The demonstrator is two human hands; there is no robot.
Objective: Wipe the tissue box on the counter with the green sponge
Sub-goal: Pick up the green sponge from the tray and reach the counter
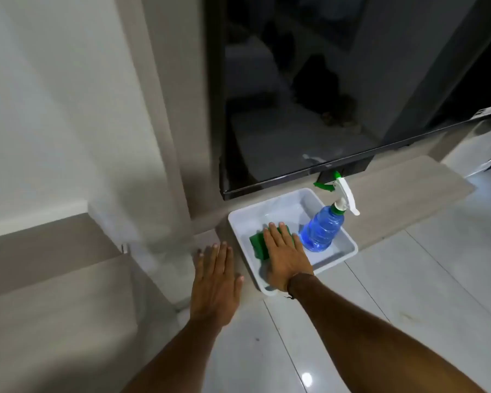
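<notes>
The right hand (pixel 285 259) lay flat, fingers extended, on the green sponge (pixel 262 243) inside the white tray (pixel 347 248); the left hand (pixel 214 285) hovered open beside it.

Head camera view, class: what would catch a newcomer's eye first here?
The blue spray bottle stands out, upright in the right side of a white tray on the ledge. Beside it, the right hand lies flat on the green sponge. Above hangs a dark television screen.

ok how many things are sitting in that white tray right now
2. The green sponge lies at the tray's left side under the right hand; the blue spray bottle stands at its right. Anything beneath the hand is hidden.
</notes>
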